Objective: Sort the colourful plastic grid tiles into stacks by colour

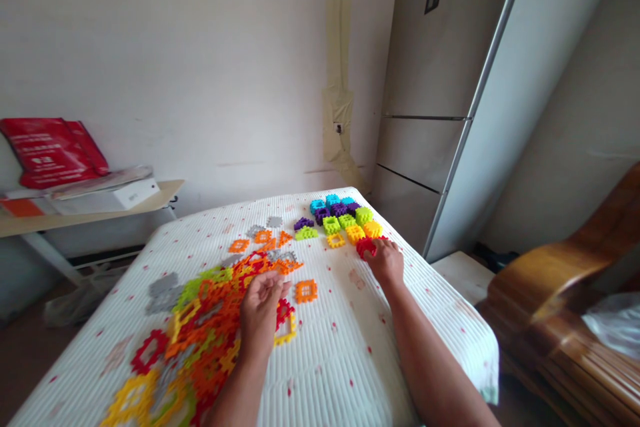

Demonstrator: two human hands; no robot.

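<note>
My right hand (pixel 387 261) is at the near end of the rows of blocks, its fingers curled round a red interlocking block (pixel 366 247) that rests on the table. Beside that block sit yellow blocks (pixel 355 234), and a flat yellow square piece (pixel 335 240) lies to their left. My left hand (pixel 263 300) is held over the right side of a mixed pile of flat interlocking pieces (pixel 215 310). Its fingers are loosely bent and apart, with nothing visible in them. An orange windowed square (pixel 306 291) lies just right of it.
Behind the yellow blocks stand green (pixel 331 225), purple (pixel 339 209) and blue blocks (pixel 317 206). Loose orange pieces (pixel 239 246) and grey pieces (pixel 165 293) lie around the pile. A refrigerator (pixel 425 93) stands beyond the table's right edge, a side table (pixel 165 191) at left.
</note>
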